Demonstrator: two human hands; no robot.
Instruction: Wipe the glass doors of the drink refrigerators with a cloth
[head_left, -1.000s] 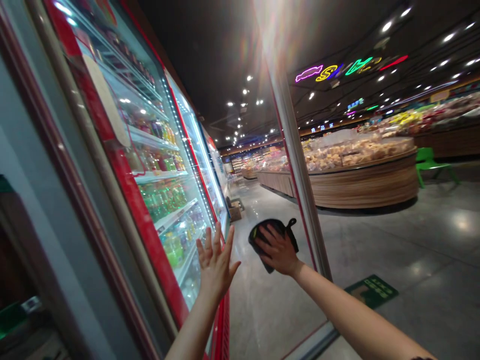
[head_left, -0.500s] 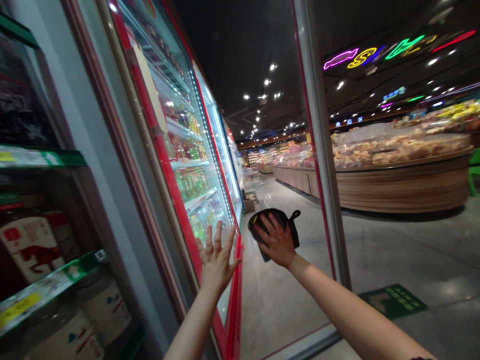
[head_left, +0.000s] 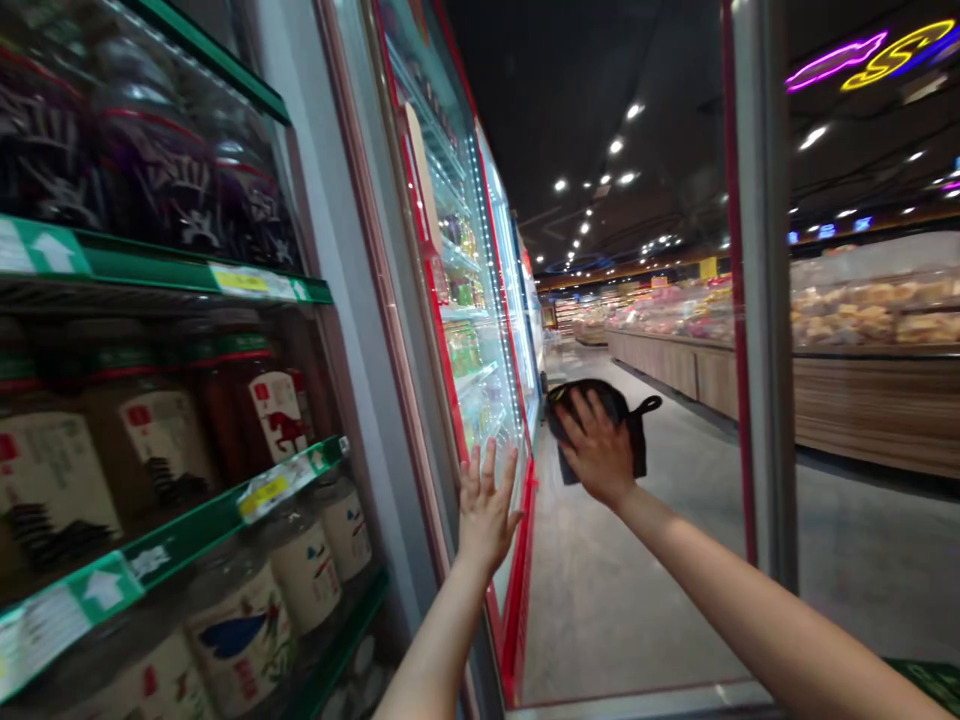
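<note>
My left hand (head_left: 487,510) is raised, its fingers spread, in front of the glass door of the lit drinks cooler (head_left: 523,620). I cannot tell whether it touches any glass. To its right, my right hand (head_left: 598,452) lies with fingers over a black, soft-looking pad (head_left: 637,445) with a small loop at its right side. The palm side of this hand is hidden, so how it grips the pad does not show. A clear glass pane seems to stand before both hands, bounded on the right by a grey metal post (head_left: 769,300) with a red edge.
Close on my left, shelves with green edge strips (head_left: 187,530) hold several bottles (head_left: 169,440) and jars (head_left: 304,575). A grey upright (head_left: 341,300) separates them from the cooler. Beyond the post stands a wood-panelled display counter (head_left: 862,405) of packed goods. Grey floor (head_left: 622,600) runs between.
The view has swung left, so more of the bottle shelves shows and everything sits further right. My right hand and the black pad moved together, shifting left relative to the post.
</note>
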